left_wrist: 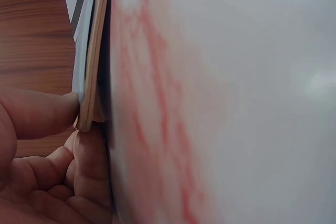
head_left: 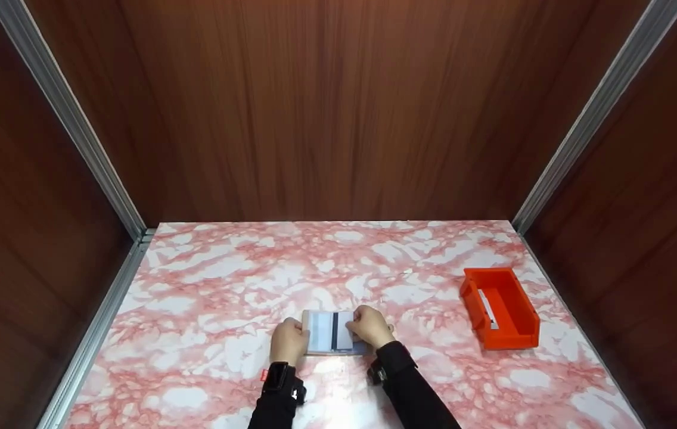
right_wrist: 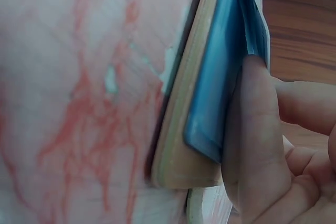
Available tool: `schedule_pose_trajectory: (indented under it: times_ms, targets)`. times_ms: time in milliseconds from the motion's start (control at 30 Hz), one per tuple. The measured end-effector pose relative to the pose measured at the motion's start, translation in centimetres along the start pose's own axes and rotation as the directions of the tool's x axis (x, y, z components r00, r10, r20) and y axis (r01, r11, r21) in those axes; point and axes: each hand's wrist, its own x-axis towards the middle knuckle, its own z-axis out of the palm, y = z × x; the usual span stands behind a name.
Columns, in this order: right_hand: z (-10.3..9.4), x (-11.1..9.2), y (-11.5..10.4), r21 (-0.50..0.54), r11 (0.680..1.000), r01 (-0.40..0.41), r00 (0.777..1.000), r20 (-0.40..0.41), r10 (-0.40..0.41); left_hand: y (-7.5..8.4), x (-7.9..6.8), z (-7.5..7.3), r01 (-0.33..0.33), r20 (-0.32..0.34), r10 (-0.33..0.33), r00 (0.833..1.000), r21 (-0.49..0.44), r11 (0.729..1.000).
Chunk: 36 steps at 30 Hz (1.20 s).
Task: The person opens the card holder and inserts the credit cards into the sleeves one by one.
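**Watch for rips**

R wrist: we see the R hand (right_wrist: 268, 140) pinch a blue page (right_wrist: 253, 19); tugged too hard, it might rip.

L wrist: L hand (left_wrist: 58, 177) pinches the edge of the little book (left_wrist: 93, 61).

Head: book's open, low mid pic. Orange bin (head_left: 511, 342), lower R, has a white strip (head_left: 488, 310); can't tell what.

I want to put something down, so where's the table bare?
Left of the left hand to the metal rail; behind the card holder to the wooden wall; between the right hand and orange bin. It's crowded at the card holder both hands grip.
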Motion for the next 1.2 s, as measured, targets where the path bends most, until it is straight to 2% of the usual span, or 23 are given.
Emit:
schedule_pose_trajectory:
  times_ms: [233,533,700,900,1100,1200]
  targets:
    - [0.1,0.0,-0.14,-0.038,0.999,0.03,0.999,-0.029,-0.031,0.34,-0.09,-0.19,0.013,0.002,-0.013,1.0,0.004,1.0]
    - [-0.11,-0.19,-0.45,-0.083,0.996,0.013,1.0,-0.016,-0.014,0.21,-0.11,-0.13,0.013,-0.001,-0.013,1.0,-0.012,1.0]
    - [-0.14,-0.2,-0.47,-0.097,0.994,0.056,0.998,-0.02,-0.058,0.15,-0.02,-0.16,0.007,0.001,-0.007,1.0,-0.01,1.0]
    - [0.07,-0.04,-0.56,-0.064,0.995,0.071,0.997,-0.001,-0.072,0.14,0.03,-0.14,0.019,0.015,-0.019,1.0,0.004,1.0]
    - [0.55,0.06,-0.69,0.003,0.989,0.146,0.989,0.018,-0.146,0.2,-0.06,-0.13,-0.011,-0.013,0.011,1.0,-0.001,1.0]
    - [0.67,-0.02,-0.85,0.029,0.988,0.15,0.988,0.026,-0.151,0.22,-0.12,-0.13,-0.016,-0.021,0.016,1.0,-0.007,1.0]
